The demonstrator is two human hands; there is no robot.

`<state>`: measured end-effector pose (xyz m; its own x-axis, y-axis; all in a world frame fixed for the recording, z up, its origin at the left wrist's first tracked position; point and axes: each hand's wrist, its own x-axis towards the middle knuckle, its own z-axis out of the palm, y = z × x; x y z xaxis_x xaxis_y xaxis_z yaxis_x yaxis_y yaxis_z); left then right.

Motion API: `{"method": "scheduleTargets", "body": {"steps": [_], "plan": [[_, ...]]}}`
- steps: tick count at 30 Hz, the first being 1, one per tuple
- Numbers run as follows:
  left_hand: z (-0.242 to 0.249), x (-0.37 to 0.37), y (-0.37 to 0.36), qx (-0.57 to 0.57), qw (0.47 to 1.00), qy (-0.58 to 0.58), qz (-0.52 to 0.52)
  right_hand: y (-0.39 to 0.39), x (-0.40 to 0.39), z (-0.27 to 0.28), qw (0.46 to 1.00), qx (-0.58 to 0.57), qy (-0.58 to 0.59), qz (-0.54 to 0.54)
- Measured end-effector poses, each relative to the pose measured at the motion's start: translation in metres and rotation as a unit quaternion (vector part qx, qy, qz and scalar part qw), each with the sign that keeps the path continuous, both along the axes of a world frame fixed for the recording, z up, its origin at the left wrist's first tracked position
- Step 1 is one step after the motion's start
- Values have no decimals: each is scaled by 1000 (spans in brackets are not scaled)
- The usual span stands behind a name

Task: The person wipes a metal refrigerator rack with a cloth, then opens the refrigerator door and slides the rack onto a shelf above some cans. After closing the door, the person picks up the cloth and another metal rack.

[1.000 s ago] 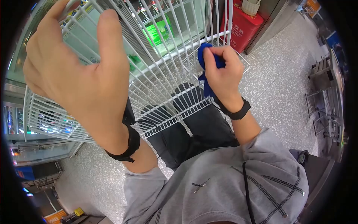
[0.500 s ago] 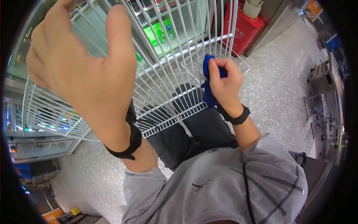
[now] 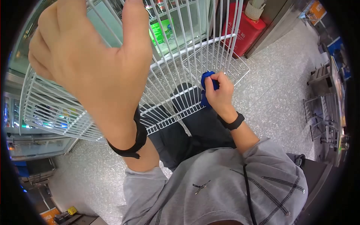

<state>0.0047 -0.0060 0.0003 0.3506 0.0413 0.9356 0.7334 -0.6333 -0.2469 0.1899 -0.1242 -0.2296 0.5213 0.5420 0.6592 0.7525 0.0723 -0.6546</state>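
Observation:
A white wire shelf rack [image 3: 180, 62] is tilted up in front of me, its lower edge by my legs. At its upper left, my left hand [image 3: 93, 63] grips the rack; the fingertips run out of view at the top, and the thumb lies over the wires. My right hand [image 3: 220, 93] is closed on a bunched blue cloth [image 3: 204, 100], pinched between thumb and fingers. This cloth is against the right part of the rack, just above its lower edge.
A glass-door fridge [image 3: 183, 22] with bottles and a green carton [image 3: 162, 32] stands ahead. Beside it is a red box [image 3: 243, 28] with a woven holder [image 3: 254, 10] on top. Tables with metal racks [image 3: 318, 101] line the right side. Speckled floor [image 3: 273, 86] surrounds me.
My right hand has moved down and slightly left along the rack with the blue cloth. The left hand has shifted a little to the right and still grips the rack.

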Motion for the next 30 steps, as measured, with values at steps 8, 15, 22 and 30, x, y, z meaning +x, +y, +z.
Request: {"method": "scheduleTargets", "body": {"steps": [8,15,22,30], "plan": [[3,-9,-5,-10,1000,-7,-11,25,-5,91,990,55,126,36],[-3,-5,-7,13,1000,-5,3,-5,-6,6,962,-59,261,58],[-1,-4,-9,21,1000,-13,13,13,-6,64,998,63,-12,-16],[-2,0,-10,14,1000,-14,12,11,-7,31,996,43,-63,-43]]}}
